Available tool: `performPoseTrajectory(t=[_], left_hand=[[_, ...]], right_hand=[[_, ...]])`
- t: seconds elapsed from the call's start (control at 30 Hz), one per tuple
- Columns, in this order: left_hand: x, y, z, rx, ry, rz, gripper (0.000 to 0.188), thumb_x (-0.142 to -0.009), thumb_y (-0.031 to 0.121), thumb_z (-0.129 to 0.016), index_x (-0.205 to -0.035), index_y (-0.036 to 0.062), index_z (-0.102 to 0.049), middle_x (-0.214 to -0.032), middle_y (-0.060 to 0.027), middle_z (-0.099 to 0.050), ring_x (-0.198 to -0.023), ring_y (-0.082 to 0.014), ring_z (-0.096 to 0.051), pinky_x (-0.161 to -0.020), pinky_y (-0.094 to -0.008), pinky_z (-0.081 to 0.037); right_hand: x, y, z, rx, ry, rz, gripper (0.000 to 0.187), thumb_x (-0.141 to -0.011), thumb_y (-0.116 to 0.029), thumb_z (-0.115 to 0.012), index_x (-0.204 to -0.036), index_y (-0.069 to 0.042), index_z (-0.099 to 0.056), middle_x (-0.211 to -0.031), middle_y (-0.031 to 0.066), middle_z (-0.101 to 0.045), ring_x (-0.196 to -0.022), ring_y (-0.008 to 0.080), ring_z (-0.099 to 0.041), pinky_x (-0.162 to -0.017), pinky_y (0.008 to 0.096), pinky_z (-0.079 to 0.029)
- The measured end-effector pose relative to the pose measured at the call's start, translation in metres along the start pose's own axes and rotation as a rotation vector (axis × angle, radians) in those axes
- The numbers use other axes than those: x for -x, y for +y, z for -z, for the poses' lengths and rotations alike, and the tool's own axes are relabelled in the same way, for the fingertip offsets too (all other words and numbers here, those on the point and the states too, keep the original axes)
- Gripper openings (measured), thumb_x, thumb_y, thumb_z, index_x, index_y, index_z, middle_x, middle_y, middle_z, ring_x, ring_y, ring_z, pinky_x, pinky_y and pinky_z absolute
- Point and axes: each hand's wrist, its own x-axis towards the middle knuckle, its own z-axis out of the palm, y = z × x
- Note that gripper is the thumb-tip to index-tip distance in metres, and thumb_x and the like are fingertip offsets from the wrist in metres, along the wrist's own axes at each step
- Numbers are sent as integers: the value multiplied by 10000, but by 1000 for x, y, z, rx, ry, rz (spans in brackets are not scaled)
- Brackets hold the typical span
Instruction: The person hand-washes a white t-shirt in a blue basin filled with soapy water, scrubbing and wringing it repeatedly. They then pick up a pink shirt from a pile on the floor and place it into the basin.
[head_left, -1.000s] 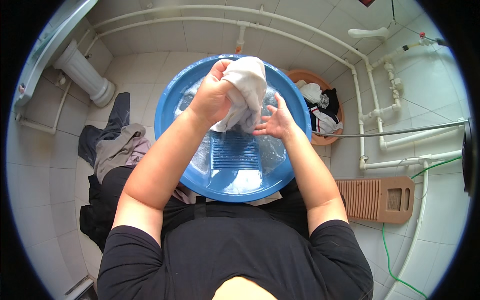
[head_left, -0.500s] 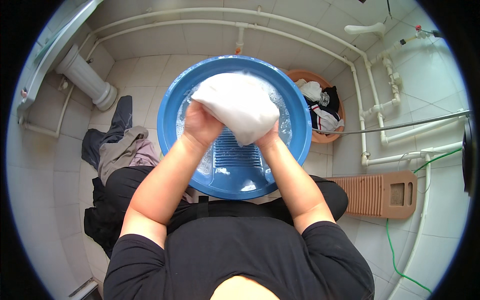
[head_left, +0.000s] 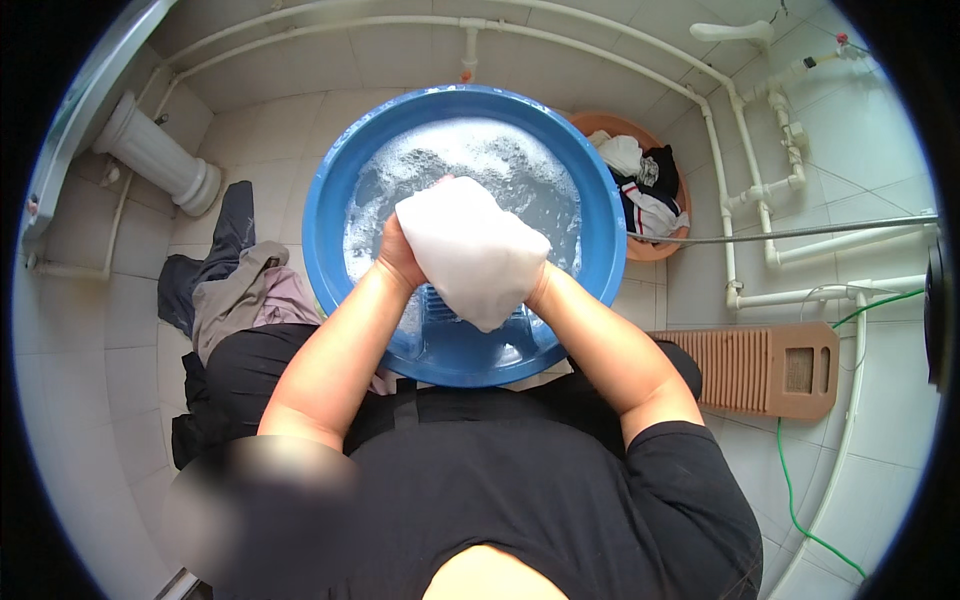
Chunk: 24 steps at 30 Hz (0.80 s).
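A wet white cloth [head_left: 472, 250], bunched into a rounded bundle, is held up over a blue basin [head_left: 322, 250]. My left hand [head_left: 398, 250] grips its left side, with fingertips showing at the far edge. On the other side my right hand [head_left: 540, 286] clasps it, most of its fingers hidden under the cloth. Sudsy water [head_left: 480, 150] fills the basin's far part. The basin's ridged washboard part [head_left: 440, 308] shows partly below the cloth.
Behind the basin on the right stands an orange tub [head_left: 665, 246] of clothes. A brown washboard [head_left: 745, 370] lies to my right near a green hose [head_left: 790, 490]. Grey and pink clothes [head_left: 240, 295] lie on the floor at left. White pipes [head_left: 715, 160] line the walls.
Both hands have drawn the white cloth closer to me, over the washboard part. Its shape has become more pointed at the near end. More sudsy water shows behind it.
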Motion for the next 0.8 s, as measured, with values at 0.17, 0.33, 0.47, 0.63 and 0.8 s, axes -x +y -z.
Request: performPoseTrajectory(t=[0.17, 0.33, 0.47, 0.63, 0.8], left_hand=[[9, 6, -2, -149, 270, -163, 347, -886, 170, -394, -1168, 10, -517, -1097, -142, -574, -1018, -270, -555, -890, -398, -449], [14, 0, 1, -448, 286, -309, 224, -806, 65, -410, -896, -8, -601, -1019, -138, -591, -934, -258, -575, -854, -360, -464], [15, -11, 2, -522, 397, -378, 230, -820, 86, -399, -894, -12, -594, -953, -142, -607, -877, -251, -585, -812, -348, -472], [10, -18, 7, -510, 517, -380, 251, -838, 158, -415, -905, -8, -592, -933, -145, -610, -840, -250, -591, -777, -347, -479], [2, -30, -7, -260, 638, -271, 333, -864, 254, -379, -934, -1, -582, -947, -135, -611, -879, -275, -597, -789, -380, -488]], right_hand=[[16, 8, -6, 433, 482, 179, 701, -872, -586, -280, -1298, -43, -405, -1308, 172, -422, -1190, 336, -410, -995, 505, -305], [33, 21, -41, 499, 616, 127, 860, -823, -713, -198, -1400, -77, -237, -1424, 198, -228, -1286, 438, -227, -929, 721, -150], [10, 18, -24, 705, 683, 543, 652, -846, -539, -469, -1231, -13, -466, -1202, 179, -528, -1100, 288, -520, -935, 470, -404], [7, 17, -30, 867, 693, 891, 286, -783, -265, -652, -898, -16, -569, -878, 95, -597, -829, 199, -583, -725, 337, -484], [6, 15, -42, 1699, 758, 1187, 111, -731, -133, -620, -721, -40, -559, -702, 71, -572, -669, 211, -552, -613, 322, -450]])
